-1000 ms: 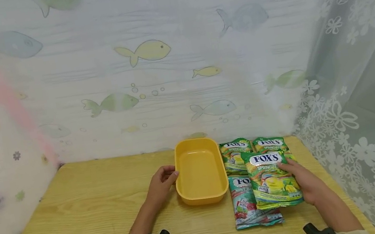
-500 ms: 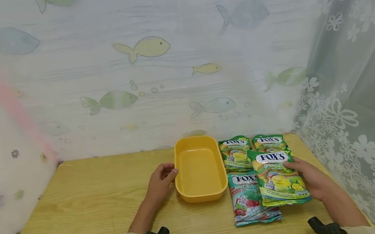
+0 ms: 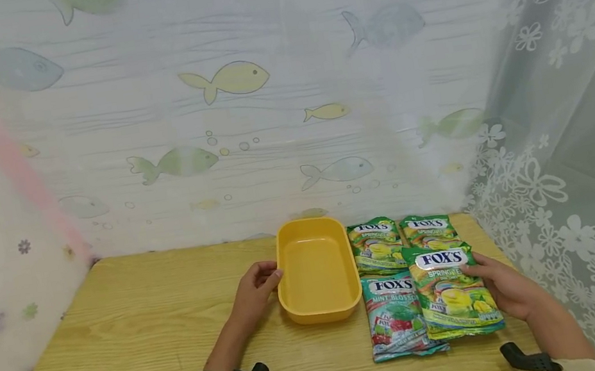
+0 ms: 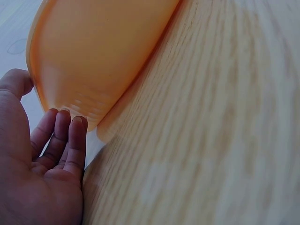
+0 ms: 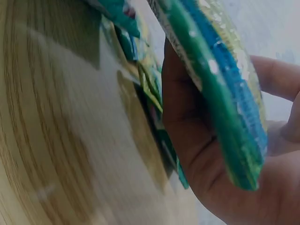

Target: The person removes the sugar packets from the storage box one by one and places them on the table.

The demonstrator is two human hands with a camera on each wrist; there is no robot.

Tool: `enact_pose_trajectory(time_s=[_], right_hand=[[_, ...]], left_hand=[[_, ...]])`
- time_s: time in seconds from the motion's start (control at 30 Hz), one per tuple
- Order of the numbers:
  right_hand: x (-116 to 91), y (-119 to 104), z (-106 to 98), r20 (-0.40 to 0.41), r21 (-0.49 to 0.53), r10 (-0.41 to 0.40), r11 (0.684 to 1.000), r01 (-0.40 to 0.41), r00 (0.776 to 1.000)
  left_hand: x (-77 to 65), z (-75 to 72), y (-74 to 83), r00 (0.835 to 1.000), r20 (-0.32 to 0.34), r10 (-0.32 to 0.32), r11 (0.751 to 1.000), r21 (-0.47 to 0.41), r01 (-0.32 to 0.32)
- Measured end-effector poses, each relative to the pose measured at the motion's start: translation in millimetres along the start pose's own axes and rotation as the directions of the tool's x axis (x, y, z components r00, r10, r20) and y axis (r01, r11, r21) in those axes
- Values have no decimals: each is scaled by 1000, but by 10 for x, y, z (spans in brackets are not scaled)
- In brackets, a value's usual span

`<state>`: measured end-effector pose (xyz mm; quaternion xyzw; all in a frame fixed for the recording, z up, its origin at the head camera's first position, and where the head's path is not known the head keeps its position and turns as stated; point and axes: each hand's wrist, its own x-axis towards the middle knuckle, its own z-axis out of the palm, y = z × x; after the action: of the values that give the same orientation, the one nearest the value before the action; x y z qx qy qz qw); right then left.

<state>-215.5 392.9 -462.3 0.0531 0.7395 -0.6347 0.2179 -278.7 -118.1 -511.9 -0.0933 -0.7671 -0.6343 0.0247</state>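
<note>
My right hand [image 3: 509,285] grips a green and yellow bag of Fox's Spring Tea candy [image 3: 456,303] by its right side, thumb over the front and fingers behind. In the right wrist view the held bag [image 5: 220,84] appears edge-on, raised off the wooden table. My left hand [image 3: 255,289] holds the left rim of a yellow plastic tub [image 3: 324,315]. The left wrist view shows its thumb at the rim and bent fingertips [image 4: 77,124] against the tub's outer wall. Nothing lies inside the tub.
Right of the tub lies a teal Mint Blossom candy bag [image 3: 391,320], partly covered by the held bag. Two more Spring Tea bags, one left [image 3: 375,251] and one right [image 3: 427,228], lie behind. A fish-print curtain [image 3: 246,155] stands along the table's back edge.
My right hand has carried the Spring Tea bag to the right and slightly nearer, uncovering more of the Mint Blossom bag. The left hand and tub have stayed in place.
</note>
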Motion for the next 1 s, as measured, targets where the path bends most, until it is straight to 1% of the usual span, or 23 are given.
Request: enact_pose_trajectory(time_s=[0.2,0.33,0.43,0.63,0.83,1.0], right_hand=[[44,65,-100,-5,11,5,1000,-5,1000],[55,107,-153,-9,31,19,999,-19,1000],[43,154,-193,-19,48,40,998,-39,999],[27,223,-268,-25,43,52,998,-51,998],[22,290,-294,26,30,50,998,-51,998],[3,339,-349,71,1,32,999,-33,997]], left_hand=[[13,-32,55,1000,13,-21,1000,0,21],[4,-54,70,1000,12,-24,1000,8,24],[-19,-43,84,1000,6,-31,1000,5,31],[-32,-23,93,999,-12,-36,999,13,37],[-46,-25,68,1000,-6,-26,999,24,26],[-33,-12,33,1000,3,-24,1000,17,24]])
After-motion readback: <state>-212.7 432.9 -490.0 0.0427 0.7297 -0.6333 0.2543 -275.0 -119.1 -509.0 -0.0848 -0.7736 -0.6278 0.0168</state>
